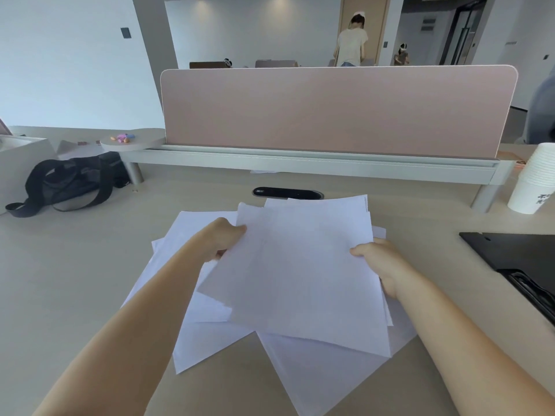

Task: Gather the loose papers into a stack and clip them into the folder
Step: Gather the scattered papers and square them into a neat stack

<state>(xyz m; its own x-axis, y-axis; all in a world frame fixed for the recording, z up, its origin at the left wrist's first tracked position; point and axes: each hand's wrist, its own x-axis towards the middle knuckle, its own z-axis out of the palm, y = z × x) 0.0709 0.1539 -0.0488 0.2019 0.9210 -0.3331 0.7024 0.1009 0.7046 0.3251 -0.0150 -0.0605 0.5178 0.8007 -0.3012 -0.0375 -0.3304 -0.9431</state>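
Note:
Several loose white papers [303, 265] lie fanned and overlapping in the middle of the beige desk [75, 280]. My left hand [223, 237] grips the left edge of the upper sheets, thumb on top. My right hand [380, 261] grips their right edge, fingers hidden beneath. The upper sheets look slightly lifted and skewed over the lower ones. A black folder [516, 256] lies open at the right edge, its metal clip [531, 288] near its front side.
A pink divider panel [330, 112] on a grey rail closes the desk's far side. A black cable port [288, 193] sits behind the papers. Stacked white paper cups [534, 181] stand at far right. A black bag [69, 183] lies far left. People stand in the background.

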